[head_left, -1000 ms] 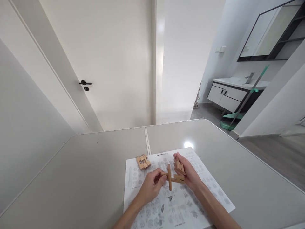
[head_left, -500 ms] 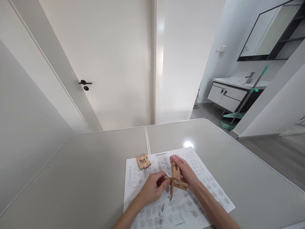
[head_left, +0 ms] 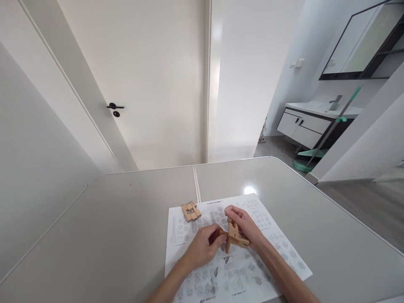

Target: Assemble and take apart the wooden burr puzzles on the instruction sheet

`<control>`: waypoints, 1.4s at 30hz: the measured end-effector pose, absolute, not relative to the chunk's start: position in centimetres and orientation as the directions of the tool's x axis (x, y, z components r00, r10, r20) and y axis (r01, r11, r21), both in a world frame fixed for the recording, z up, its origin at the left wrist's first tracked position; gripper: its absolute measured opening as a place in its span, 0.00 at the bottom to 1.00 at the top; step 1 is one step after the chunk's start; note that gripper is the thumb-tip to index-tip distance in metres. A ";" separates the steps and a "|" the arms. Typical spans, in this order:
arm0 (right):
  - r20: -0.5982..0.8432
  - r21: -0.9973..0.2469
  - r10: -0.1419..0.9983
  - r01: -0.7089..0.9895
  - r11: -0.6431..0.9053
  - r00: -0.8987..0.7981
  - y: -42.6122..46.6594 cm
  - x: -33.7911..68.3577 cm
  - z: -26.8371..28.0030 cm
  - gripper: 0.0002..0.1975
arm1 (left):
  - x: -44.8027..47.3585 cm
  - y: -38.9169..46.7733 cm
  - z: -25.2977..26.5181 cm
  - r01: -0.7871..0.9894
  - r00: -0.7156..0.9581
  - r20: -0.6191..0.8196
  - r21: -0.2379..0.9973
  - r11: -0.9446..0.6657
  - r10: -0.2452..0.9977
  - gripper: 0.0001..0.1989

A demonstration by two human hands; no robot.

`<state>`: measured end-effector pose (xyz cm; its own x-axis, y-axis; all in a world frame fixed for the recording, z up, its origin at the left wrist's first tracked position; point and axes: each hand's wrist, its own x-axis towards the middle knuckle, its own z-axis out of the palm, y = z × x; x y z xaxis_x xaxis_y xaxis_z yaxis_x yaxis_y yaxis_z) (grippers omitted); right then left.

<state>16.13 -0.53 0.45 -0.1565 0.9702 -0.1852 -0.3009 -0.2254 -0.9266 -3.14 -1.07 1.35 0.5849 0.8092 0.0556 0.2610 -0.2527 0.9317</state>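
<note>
Over the printed sheet, my right hand (head_left: 245, 224) is closed around several joined, notched pieces of a wooden interlocking puzzle (head_left: 234, 234). One narrow wooden piece (head_left: 227, 246) points down from the cluster. My left hand (head_left: 203, 247) pinches the end of another slim puzzle piece (head_left: 222, 232) that meets the cluster from the left. Fingers hide part of the joint. Beyond my left hand, a flat square of interlocked wooden pieces (head_left: 191, 211) rests on the upper left corner of the sheet.
The printed paper sheet (head_left: 277, 256) with small grey diagrams lies on a grey table (head_left: 110, 235) with a seam. Behind it stands a white door (head_left: 158, 84) with a black handle. At the right are a washbasin cabinet (head_left: 303, 124) and a green broom and dustpan (head_left: 304, 165).
The downward-pointing wooden piece sticks out less below the cluster, and the pieces sit closer together. Both hands keep their hold. The whole view has shifted slightly.
</note>
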 end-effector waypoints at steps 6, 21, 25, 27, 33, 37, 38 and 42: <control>-0.167 -0.946 0.978 -0.259 -0.195 -0.126 -0.6 16.3 0.8 0.22 | -3.0 -1.1 1.5 0.257 0.575 0.064 0.932 -0.254 0.816 0.16; -0.168 -0.953 0.961 -0.212 -0.215 -0.219 -0.4 16.7 0.9 0.21 | -3.1 -1.0 1.0 0.302 0.580 0.072 0.906 -0.296 0.812 0.13; -0.207 -0.944 0.948 -0.205 -0.259 -0.243 -0.6 16.7 1.1 0.21 | -3.1 -1.0 1.2 0.271 0.570 0.096 0.916 -0.296 0.816 0.14; -0.219 -0.939 0.940 -0.206 -0.276 -0.260 -0.6 16.7 1.2 0.22 | -3.1 -0.9 1.3 0.235 0.562 0.111 0.928 -0.288 0.820 0.14; -0.250 -0.917 0.902 -0.213 -0.338 -0.353 -0.6 16.9 1.0 0.24 | -3.2 -0.8 0.9 0.105 0.544 0.057 0.985 -0.135 0.837 0.17; -0.259 -0.896 0.889 -0.250 -0.368 -0.378 -0.5 17.0 0.8 0.21 | -3.2 -0.6 0.3 0.055 0.536 0.002 0.998 -0.038 0.844 0.18; -0.254 -0.895 0.890 -0.256 -0.365 -0.379 -0.5 17.0 0.8 0.20 | -3.3 -0.5 0.2 0.053 0.536 -0.006 0.998 -0.026 0.844 0.18; -0.216 -0.908 0.892 -0.255 -0.333 -0.397 -0.5 16.9 0.8 0.21 | -3.4 0.0 -0.2 0.031 0.535 -0.016 1.000 -0.001 0.845 0.20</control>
<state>16.94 -0.54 0.80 -0.3968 0.8921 -0.2162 -0.2549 -0.3334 -0.9077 -3.43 -0.02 -0.19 0.5350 0.8447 -0.0159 0.0309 -0.0007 0.9995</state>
